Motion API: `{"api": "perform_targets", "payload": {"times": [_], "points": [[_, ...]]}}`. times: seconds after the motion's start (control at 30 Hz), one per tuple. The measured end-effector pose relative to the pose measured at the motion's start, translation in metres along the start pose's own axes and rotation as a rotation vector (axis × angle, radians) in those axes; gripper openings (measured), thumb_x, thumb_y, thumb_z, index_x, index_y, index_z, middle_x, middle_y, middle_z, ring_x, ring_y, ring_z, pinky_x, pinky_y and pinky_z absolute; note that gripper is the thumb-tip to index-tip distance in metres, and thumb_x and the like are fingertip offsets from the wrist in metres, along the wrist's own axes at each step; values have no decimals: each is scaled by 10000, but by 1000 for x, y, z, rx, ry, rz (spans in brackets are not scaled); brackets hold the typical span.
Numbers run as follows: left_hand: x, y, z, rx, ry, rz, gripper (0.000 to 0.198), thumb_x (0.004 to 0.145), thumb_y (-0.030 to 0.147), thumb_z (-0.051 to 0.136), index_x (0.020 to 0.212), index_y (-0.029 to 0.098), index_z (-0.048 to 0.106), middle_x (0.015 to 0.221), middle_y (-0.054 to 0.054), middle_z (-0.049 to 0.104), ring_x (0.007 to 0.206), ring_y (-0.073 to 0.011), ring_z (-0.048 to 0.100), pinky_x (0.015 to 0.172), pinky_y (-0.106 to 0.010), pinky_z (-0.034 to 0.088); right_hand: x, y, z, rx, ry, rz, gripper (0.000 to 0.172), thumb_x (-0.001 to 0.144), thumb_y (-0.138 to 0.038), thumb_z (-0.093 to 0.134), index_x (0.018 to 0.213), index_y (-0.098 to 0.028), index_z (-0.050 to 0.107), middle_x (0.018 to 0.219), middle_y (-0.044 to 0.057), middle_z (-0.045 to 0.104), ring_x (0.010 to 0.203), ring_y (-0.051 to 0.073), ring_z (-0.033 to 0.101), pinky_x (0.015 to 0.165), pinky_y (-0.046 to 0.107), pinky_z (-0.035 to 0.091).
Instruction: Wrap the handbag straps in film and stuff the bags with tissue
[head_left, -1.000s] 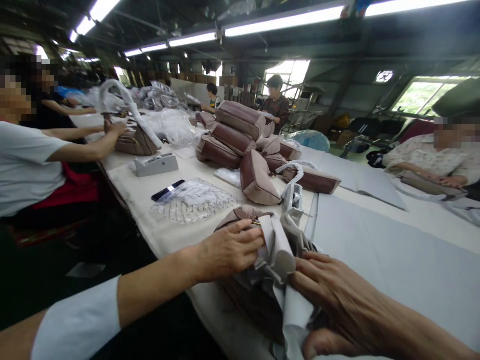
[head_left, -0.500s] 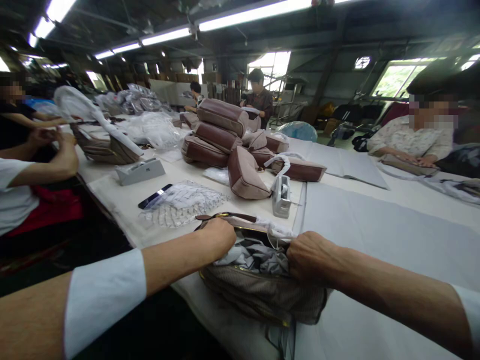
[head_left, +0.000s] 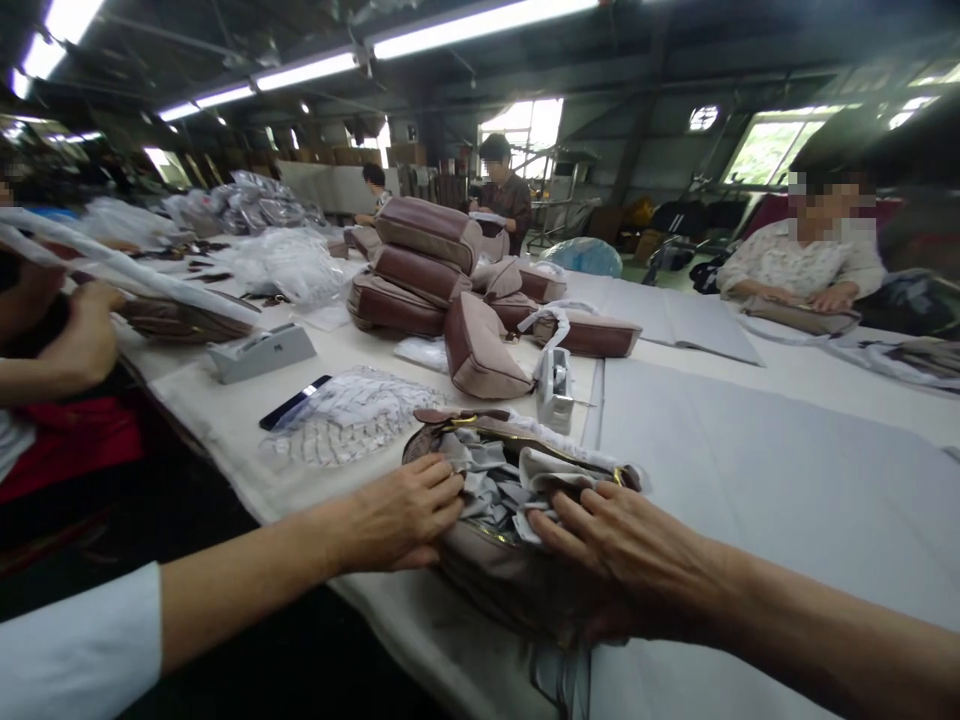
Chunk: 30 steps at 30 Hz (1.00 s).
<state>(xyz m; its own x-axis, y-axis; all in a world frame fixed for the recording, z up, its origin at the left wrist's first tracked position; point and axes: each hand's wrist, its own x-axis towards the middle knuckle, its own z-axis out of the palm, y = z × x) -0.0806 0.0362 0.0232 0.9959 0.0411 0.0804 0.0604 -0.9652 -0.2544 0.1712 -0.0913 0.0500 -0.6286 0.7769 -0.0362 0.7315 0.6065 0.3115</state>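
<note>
In front of me a brownish handbag [head_left: 487, 575] lies on the table with its zip gaping, stuffed with crumpled grey-white paper [head_left: 495, 480]. At the bag's left edge rests my left hand [head_left: 405, 510], its fingers stretched toward the opening and touching the bag and paper. My right hand [head_left: 600, 530] lies over the right side of the opening, fingers spread and pressing on the paper. A brown strap end and white wrapping [head_left: 540, 432] show along the far rim. My right hand hides part of the bag's right side.
Beyond the bag stand a tape dispenser [head_left: 556, 388] and a heap of brown-and-beige bags [head_left: 427, 265]. To the left are a phone [head_left: 294, 403], patterned plastic wrap [head_left: 352, 415] and another grey dispenser [head_left: 262, 353]. Large white sheets [head_left: 750, 450] lie right. Co-workers handle bags at left and right.
Both hands have gone from closed at the bag's opening to fingers spread on it. The zip opening gapes wider, showing more paper. The view has shifted slightly right.
</note>
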Motion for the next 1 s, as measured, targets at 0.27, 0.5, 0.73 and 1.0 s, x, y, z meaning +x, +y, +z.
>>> {"api": "perform_targets", "payload": {"times": [0.27,0.5,0.73,1.0], "points": [[21,-31,29,129,-15,61,111,854,179,546,950,158,598,1010,-97,635,838,-226,573,649,-330,437,1,-6,10,-55,-63,20,848,677,-532,718,1368,-188,365,839,62,607,634,218,560,539,336,303],[20,-30,20,85,-30,51,146,816,203,598,683,149,625,668,-62,676,626,-179,600,850,-387,434,6,11,-5,28,-351,180,452,659,-514,742,909,-148,652,758,79,655,714,253,608,754,402,413],[17,5,-5,25,-168,-207,350,781,444,621,663,119,677,639,-125,692,604,-246,634,728,-406,472,-10,32,-20,-9,-357,171,590,615,-652,721,883,-126,709,972,163,655,979,340,557,1045,618,148],[16,20,-13,14,-147,-147,248,802,394,618,795,153,676,942,-107,664,813,-247,605,799,-422,456,-6,19,-15,134,-101,-58,377,724,-479,709,858,-127,686,1319,168,486,1149,311,473,954,435,383]]}}
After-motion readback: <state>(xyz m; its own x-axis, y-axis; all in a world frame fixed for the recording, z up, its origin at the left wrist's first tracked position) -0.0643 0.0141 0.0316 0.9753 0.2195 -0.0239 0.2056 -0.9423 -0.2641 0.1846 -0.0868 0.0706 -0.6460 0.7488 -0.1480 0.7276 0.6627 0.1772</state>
